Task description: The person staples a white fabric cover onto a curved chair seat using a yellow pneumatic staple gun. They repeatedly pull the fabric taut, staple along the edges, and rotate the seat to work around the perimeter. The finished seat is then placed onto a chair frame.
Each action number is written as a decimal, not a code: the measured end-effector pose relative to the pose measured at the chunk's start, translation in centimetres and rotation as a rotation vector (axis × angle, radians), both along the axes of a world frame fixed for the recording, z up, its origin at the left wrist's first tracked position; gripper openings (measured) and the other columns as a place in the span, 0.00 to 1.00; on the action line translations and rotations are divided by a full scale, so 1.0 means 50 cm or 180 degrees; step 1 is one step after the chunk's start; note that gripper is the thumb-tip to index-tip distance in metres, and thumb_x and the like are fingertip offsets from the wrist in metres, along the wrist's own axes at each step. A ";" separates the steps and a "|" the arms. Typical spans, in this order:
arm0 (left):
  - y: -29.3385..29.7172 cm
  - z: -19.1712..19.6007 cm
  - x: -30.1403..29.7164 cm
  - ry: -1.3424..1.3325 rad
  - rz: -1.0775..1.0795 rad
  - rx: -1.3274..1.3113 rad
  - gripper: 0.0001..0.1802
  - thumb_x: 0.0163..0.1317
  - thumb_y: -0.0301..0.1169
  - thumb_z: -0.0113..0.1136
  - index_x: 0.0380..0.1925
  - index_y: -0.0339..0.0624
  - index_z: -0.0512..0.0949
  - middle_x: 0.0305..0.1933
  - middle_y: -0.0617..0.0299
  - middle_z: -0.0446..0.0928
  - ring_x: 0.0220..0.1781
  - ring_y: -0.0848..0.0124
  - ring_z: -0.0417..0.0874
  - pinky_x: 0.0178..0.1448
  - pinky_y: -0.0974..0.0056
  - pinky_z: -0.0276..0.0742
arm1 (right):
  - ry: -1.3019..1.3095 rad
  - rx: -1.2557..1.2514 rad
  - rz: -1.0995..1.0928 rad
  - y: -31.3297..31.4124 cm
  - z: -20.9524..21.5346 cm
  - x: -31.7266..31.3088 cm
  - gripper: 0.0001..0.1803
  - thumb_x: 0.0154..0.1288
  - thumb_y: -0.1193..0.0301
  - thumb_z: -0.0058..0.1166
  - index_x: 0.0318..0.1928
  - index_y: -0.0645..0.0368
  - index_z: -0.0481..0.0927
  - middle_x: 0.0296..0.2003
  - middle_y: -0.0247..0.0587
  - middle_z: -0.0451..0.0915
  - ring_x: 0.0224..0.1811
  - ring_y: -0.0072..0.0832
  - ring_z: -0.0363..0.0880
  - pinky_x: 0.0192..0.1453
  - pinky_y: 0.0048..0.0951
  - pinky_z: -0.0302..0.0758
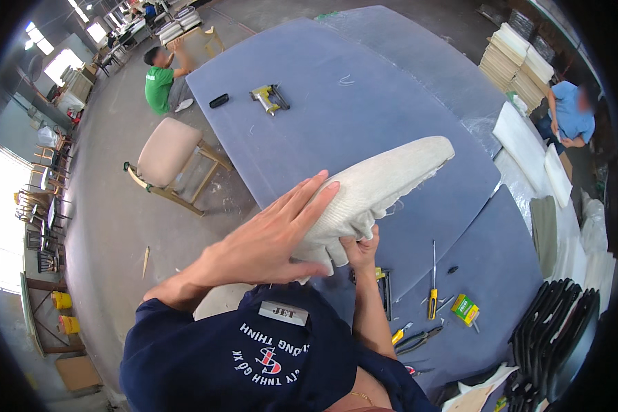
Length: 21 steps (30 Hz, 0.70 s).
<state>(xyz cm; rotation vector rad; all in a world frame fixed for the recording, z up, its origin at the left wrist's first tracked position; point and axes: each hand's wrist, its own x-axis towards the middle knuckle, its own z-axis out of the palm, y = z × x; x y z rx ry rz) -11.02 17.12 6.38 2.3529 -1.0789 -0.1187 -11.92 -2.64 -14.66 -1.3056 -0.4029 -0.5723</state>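
Observation:
A long upholstered pad point(384, 168) in pale cream fabric is tilted up in front of me, over the near edge of the blue-grey table point(309, 82). Its lower edge shows bunched, gathered cloth with frayed threads. My left hand point(271, 230) lies along the pad's near-left side, fingers stretched over the fabric and thumb at the near end. Below the gathered edge, my right hand point(362, 248) is closed on the pad's rim, its fingertips partly hidden by the fabric. Beside my right forearm rests a tool with a dark frame point(386, 292), partly covered by the arm.
A staple gun point(269, 99) and a black object point(219, 101) lie farther off. At right are a screwdriver point(432, 299), pliers point(419, 340), a small box point(465, 309) and stacked black parts point(553, 336). A padded chair point(172, 154) stands left; two people point(160, 86) point(571, 113) work beyond.

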 end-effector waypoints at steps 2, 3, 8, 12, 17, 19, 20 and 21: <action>-0.012 -0.026 -0.007 -0.0276 0.0055 -0.0212 0.51 0.62 0.41 0.74 0.79 0.34 0.58 0.84 0.38 0.53 0.78 0.42 0.69 0.79 0.48 0.67 | -0.0024 -0.0001 -0.0020 -0.006 0.005 -0.002 0.14 0.63 0.72 0.68 0.49 0.63 0.88 0.44 0.45 0.91 0.48 0.39 0.91 0.59 0.37 0.81; -0.017 -0.033 -0.007 -0.0311 0.0061 -0.0303 0.50 0.62 0.38 0.74 0.78 0.34 0.59 0.83 0.39 0.55 0.78 0.43 0.68 0.79 0.48 0.68 | -0.0083 -0.0029 -0.0060 -0.008 0.007 -0.002 0.14 0.64 0.72 0.68 0.49 0.63 0.88 0.43 0.45 0.91 0.47 0.39 0.91 0.58 0.37 0.81; -0.026 -0.028 0.001 -0.0473 -0.0035 -0.0364 0.46 0.61 0.33 0.73 0.76 0.34 0.63 0.80 0.41 0.62 0.78 0.44 0.69 0.79 0.49 0.69 | 0.0047 0.0235 -0.0033 -0.001 0.015 -0.010 0.14 0.65 0.73 0.66 0.50 0.63 0.87 0.45 0.44 0.90 0.48 0.37 0.89 0.59 0.37 0.80; -0.041 -0.017 0.057 -0.0337 -0.0251 -0.0366 0.48 0.60 0.36 0.74 0.77 0.35 0.62 0.79 0.43 0.65 0.76 0.42 0.70 0.78 0.49 0.70 | 0.0345 0.0760 -0.0141 0.007 0.002 0.008 0.14 0.68 0.73 0.64 0.51 0.65 0.86 0.48 0.41 0.90 0.50 0.34 0.88 0.61 0.36 0.79; -0.046 0.001 0.177 0.0546 0.0282 0.0066 0.51 0.69 0.58 0.64 0.80 0.35 0.58 0.79 0.40 0.65 0.76 0.45 0.72 0.78 0.54 0.68 | 0.0344 0.0538 0.0272 -0.010 0.052 0.079 0.13 0.76 0.70 0.59 0.51 0.68 0.87 0.48 0.41 0.90 0.52 0.26 0.86 0.59 0.30 0.78; -0.052 0.019 0.195 0.0511 0.0306 0.0339 0.54 0.70 0.68 0.52 0.78 0.32 0.59 0.77 0.36 0.67 0.74 0.43 0.74 0.76 0.53 0.71 | 0.0083 0.0564 0.0128 0.006 0.068 0.107 0.15 0.77 0.67 0.60 0.49 0.68 0.88 0.46 0.40 0.91 0.48 0.24 0.86 0.55 0.29 0.78; -0.055 0.018 0.202 0.0531 0.0315 0.0460 0.56 0.71 0.73 0.45 0.78 0.30 0.60 0.75 0.34 0.68 0.73 0.43 0.75 0.75 0.53 0.72 | -0.0010 0.0561 0.0051 0.008 0.069 0.114 0.15 0.77 0.66 0.61 0.49 0.68 0.88 0.45 0.39 0.91 0.47 0.24 0.86 0.53 0.28 0.79; -0.058 0.013 0.222 0.0707 0.0238 0.0191 0.55 0.71 0.72 0.46 0.77 0.30 0.62 0.75 0.35 0.69 0.73 0.44 0.76 0.75 0.54 0.73 | 0.0066 0.0587 0.0117 0.005 0.071 0.124 0.16 0.77 0.65 0.61 0.48 0.68 0.88 0.44 0.40 0.91 0.46 0.23 0.86 0.53 0.27 0.79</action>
